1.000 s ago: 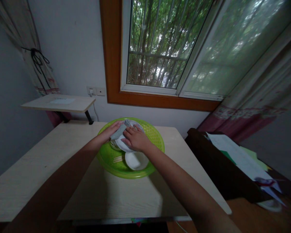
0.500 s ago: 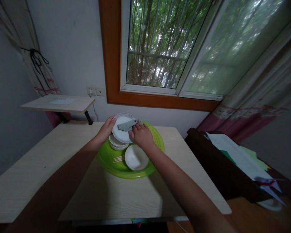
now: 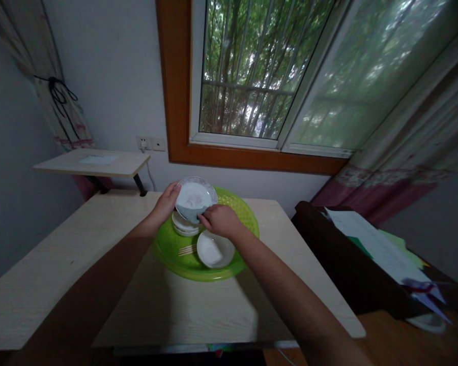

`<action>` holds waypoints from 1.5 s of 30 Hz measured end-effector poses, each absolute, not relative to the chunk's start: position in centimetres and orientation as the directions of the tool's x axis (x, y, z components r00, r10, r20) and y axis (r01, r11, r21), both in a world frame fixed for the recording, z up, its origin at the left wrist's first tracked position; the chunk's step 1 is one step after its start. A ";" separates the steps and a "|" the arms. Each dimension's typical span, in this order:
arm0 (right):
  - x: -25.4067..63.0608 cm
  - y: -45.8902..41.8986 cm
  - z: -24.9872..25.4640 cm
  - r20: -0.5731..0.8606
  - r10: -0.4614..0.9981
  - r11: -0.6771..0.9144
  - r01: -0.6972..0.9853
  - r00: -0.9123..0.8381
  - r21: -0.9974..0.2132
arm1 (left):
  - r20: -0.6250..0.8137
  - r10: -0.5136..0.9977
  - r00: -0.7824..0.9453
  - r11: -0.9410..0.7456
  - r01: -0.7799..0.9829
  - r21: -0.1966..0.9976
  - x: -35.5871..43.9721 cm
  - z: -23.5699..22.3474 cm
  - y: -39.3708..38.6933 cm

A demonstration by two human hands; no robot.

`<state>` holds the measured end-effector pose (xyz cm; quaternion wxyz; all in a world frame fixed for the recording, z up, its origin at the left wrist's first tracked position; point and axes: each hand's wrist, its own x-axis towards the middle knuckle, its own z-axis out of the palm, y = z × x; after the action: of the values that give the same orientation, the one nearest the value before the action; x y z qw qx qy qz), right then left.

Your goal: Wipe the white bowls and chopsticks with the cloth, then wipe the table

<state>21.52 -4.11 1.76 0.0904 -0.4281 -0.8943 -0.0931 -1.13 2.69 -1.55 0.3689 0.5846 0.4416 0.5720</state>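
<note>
White plate (image 3: 196, 193) is above the green basket (image 3: 209, 276), its face tilted up towards the person; being round, it has no long axis. The left hand (image 3: 164, 207) closes on its left rim, probably to steady it and leave the face free. The right hand (image 3: 222, 220), fingers bent together, pinches the grey cloth (image 3: 191, 214), which lies along the near rim. Below are stacked dishes (image 3: 185, 231), pale sticks (image 3: 187, 250) and 1 bowl (image 3: 216, 250), perhaps kept together by the basket's wall, on the table (image 3: 202, 310).

2 bare hands (image 3: 220, 220); 2 bare forearms (image 3: 275, 279), tapering wristward.
</note>
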 end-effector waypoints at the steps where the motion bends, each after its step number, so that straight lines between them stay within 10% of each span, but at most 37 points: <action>1: 21.6 -4.2 1.7 0.228 0.725 0.650 0.755 -0.650 0.086 | 0.340 0.940 -0.032 -0.336 0.098 0.937 -1.1 -1.6 2.7; 29: 21.1 -4.6 1.0 0.337 0.359 0.932 0.351 -0.870 -0.086 | 0.290 0.952 0.094 -0.289 -0.030 0.957 -0.5 -1.5 2.0; 45: 20.3 -4.2 0.5 0.354 0.415 0.879 0.470 -0.838 0.082 | 0.172 0.961 0.214 -0.131 -0.192 0.973 0.7 -3.3 4.1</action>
<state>20.28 -4.19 0.54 0.1650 -0.2319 -0.9550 -0.0832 0.65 4.08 -3.32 0.5566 0.5454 0.3529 0.5179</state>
